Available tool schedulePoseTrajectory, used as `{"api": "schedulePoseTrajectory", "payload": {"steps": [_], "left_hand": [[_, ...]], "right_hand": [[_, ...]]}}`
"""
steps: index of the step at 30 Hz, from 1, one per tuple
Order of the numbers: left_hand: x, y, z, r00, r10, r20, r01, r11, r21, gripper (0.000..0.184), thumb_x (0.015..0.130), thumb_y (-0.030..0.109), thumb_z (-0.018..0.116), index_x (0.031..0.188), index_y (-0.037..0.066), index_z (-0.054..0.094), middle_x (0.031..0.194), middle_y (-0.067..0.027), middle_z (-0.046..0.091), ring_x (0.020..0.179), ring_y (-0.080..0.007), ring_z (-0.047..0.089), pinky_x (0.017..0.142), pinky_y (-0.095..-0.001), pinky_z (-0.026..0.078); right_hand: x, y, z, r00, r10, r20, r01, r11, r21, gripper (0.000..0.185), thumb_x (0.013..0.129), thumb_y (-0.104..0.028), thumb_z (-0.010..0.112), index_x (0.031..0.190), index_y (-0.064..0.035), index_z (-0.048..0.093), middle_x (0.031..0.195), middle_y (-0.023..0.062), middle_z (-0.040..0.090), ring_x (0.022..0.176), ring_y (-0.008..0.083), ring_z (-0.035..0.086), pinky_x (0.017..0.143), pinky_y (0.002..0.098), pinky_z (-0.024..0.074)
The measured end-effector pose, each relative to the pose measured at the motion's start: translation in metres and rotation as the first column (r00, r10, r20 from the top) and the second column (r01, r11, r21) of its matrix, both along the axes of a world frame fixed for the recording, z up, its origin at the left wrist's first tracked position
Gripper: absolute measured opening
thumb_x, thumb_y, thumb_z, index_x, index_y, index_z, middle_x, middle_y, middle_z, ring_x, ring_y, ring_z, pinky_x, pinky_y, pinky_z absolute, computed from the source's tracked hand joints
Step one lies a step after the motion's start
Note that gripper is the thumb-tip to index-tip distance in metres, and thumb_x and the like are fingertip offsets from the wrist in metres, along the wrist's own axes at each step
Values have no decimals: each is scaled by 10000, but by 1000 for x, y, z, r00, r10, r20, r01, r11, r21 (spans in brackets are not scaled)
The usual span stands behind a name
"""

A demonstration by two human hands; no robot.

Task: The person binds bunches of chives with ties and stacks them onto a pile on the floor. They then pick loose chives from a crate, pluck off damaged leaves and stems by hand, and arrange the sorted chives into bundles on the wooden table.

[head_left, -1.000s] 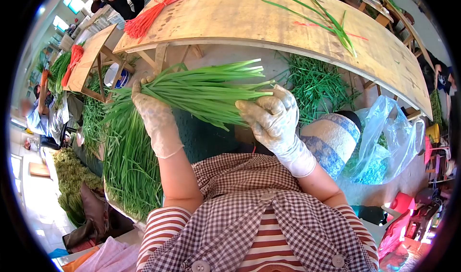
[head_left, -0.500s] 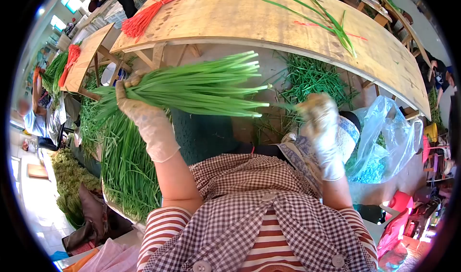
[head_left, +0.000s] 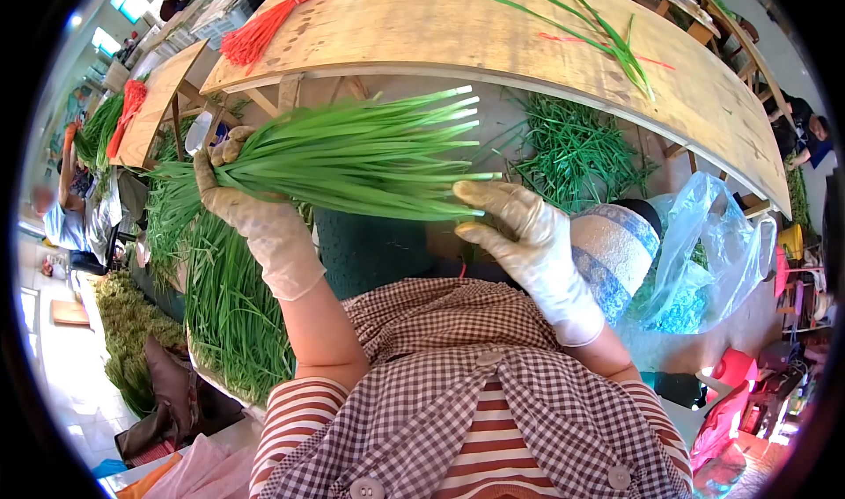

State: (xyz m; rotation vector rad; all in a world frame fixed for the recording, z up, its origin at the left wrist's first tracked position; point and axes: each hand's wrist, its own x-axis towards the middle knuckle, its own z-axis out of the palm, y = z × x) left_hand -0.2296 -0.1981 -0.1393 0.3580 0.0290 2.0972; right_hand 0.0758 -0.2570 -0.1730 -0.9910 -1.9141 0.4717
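Left hand [head_left: 251, 207]: gripping the leafy end of the chive bunch with bent fingers, forming a narrow, firm hold.
Right hand [head_left: 530, 228]: holding thumb and fingers moderately apart, pointing at the pale stalk ends, overlapping a few of them in view; leaving unclear whether touching or only hovering beside them.
Chive bunch [head_left: 343, 151]: hanging in mid-air between both hands, on the near side of the table; fanning out in long, flat, glossy green blades, ending in uneven white tips toward the right hand.
Gloves: covering both hands in thin, whitish, wrinkling film, showing yellow-brown stains on the fingers.
Chive heap [head_left: 233, 305]: lying dense and tousled beside the left forearm.
Plywood table [head_left: 378, 37]: stretching beyond the bunch, showing smooth, blotched pale wood.
Red ties [head_left: 277, 24]: lying on the table's left end, gathering into a slender-stranded sheaf.
Loose blades [head_left: 612, 37]: resting across the table's right part.
Leaf pile [head_left: 581, 151]: sprawling tangled under the table.
Plastic bag [head_left: 704, 253]: slumping at the right, gleaming translucent and crinkled.
Checked apron [head_left: 440, 319]: draping in woven folds over the lap.
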Motion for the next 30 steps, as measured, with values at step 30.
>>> {"api": "schedulePoseTrajectory", "payload": {"steps": [30], "left_hand": [[7,-2,-4,999,35,-33,-40,989,-140,270,900,225,490,663,96,488,628,-41,520,702,-214,524,771,-378,459]], "right_hand": [[16,20,-11,986,70,-154,-85,992,-96,309,774,-35,735,1075,-64,673,1037,70,703,899,149,669,779,275,539]]}}
